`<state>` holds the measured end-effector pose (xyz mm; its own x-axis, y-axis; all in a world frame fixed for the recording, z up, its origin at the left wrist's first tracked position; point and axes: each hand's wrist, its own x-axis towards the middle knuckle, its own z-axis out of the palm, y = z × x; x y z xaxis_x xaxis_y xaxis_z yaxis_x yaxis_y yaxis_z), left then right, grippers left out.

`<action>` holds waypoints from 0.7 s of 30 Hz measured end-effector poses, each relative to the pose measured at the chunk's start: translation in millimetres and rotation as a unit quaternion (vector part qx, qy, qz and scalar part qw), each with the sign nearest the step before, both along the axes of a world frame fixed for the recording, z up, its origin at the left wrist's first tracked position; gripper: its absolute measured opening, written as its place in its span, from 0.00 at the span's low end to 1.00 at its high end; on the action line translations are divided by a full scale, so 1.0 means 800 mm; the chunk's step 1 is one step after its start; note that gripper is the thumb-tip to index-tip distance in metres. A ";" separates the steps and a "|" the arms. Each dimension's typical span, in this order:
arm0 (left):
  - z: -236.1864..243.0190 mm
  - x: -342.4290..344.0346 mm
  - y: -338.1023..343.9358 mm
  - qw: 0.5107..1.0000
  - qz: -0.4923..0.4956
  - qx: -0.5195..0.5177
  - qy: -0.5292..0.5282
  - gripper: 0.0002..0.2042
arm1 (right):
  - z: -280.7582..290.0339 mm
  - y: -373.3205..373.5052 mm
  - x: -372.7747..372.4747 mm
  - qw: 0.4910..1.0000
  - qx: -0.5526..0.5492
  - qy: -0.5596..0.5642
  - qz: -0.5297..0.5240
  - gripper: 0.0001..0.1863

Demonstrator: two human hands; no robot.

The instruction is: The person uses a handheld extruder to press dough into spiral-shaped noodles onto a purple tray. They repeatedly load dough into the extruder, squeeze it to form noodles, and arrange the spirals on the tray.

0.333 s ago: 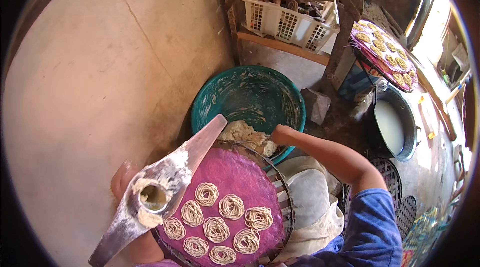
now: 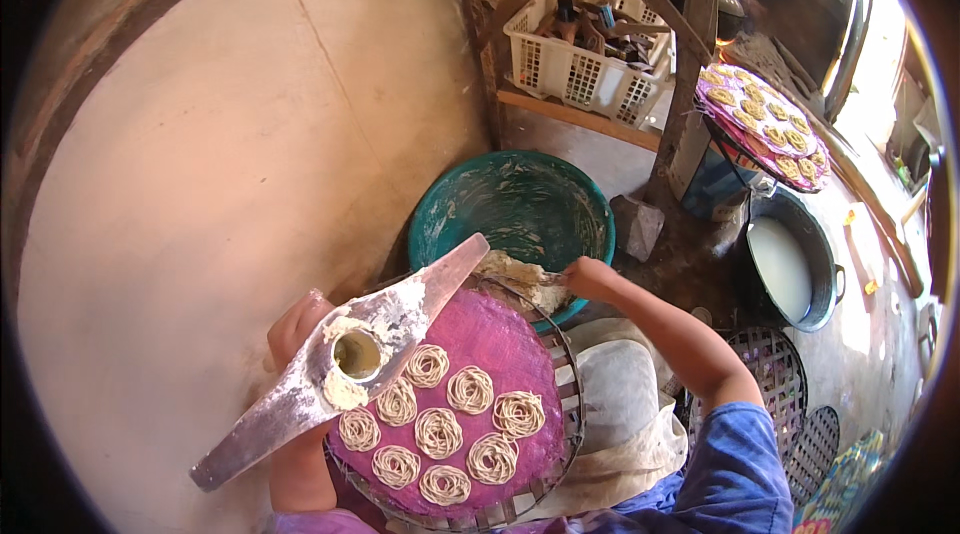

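Observation:
Close in front hangs a wooden noodle press (image 2: 410, 304), a tapered board with a round hole, pale dough smeared about its mouth. My left hand (image 2: 300, 324) is closed at its far-left side, partly hidden by the board. Beneath lies a round woven tray (image 2: 572, 404) lined with purple-pink cloth (image 2: 490, 319), bearing several coiled noodle nests (image 2: 438, 432). My right hand (image 2: 592, 279) is closed at the near right rim of a green basin (image 2: 480, 194), beside a lump of dough (image 2: 548, 296). A thin tool seems to stick out of that fist; its kind is unclear.
A white plastic crate (image 2: 590, 64) of odds and ends sits on a wooden shelf. Right of it, a cloth-covered tray (image 2: 770, 114) carries more noodle nests. A dark pot (image 2: 828, 279) contains cloudy liquid. Woven trays (image 2: 765, 364) lie at the right; a wall (image 2: 180, 184) stands left.
My left hand and the press have shifted up and to the right in view. The right hand has moved slightly rightward from the dough, baring the thin tool. The view itself has tilted.

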<state>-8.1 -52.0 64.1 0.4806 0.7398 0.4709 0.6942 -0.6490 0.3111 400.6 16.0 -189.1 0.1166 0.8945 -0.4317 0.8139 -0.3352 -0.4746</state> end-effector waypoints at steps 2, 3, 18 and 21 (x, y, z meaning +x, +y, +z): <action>-0.003 0.016 -0.015 0.971 0.014 0.239 -0.017 0.11 | 0.049 -0.036 0.022 0.996 0.067 0.052 0.037 0.17; 0.003 0.011 -0.020 0.981 0.004 0.194 -0.013 0.11 | 0.077 -0.056 0.030 0.991 0.095 0.071 0.056 0.17; 0.014 0.028 -0.034 0.989 -0.080 0.118 -0.036 0.16 | 0.371 -0.207 -0.033 0.930 0.100 0.255 0.246 0.20; 0.019 0.034 -0.043 0.986 -0.043 0.156 0.030 0.16 | 0.399 -0.234 -0.083 0.864 0.373 -0.106 0.323 0.19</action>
<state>19.4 -86.6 79.4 0.5697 0.5182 0.6378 0.6429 -0.7645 0.0470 334.0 -171.3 129.8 -0.5040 0.8230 0.2620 0.8120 0.5549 -0.1810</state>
